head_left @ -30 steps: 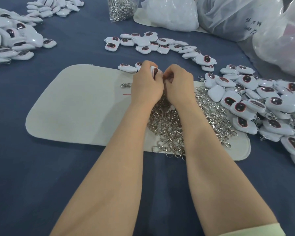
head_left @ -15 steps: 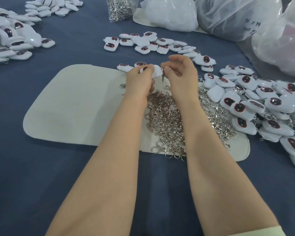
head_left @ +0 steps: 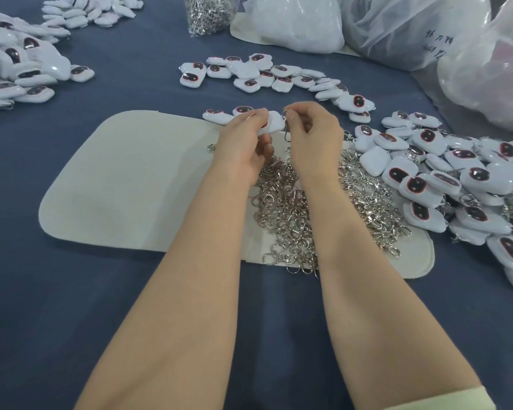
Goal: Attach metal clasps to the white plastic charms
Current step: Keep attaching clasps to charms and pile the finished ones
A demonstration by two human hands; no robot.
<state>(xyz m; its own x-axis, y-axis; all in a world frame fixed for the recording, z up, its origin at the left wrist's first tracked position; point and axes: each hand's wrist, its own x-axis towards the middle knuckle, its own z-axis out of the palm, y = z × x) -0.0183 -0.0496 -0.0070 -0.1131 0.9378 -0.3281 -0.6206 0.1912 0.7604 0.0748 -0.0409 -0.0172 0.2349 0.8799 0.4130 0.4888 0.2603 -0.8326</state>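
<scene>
Worktop (head_left: 57, 291): covered in blue cloth.
Mat (head_left: 125, 184): pale, laid flat on the worktop.
Clasp pile (head_left: 282, 214): heaped on the mat, between the forearms.
Left hand (head_left: 243, 143): fingers closed around a white charm (head_left: 274, 122), held above the mat.
Right hand (head_left: 314, 137): a clasp (head_left: 287, 134) is pinched at the charm's edge.

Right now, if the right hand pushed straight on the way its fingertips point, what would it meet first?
The right hand points left, pinching a metal clasp. First in line is the white charm in the left hand; they look to be touching already, though depth is unclear.
</scene>
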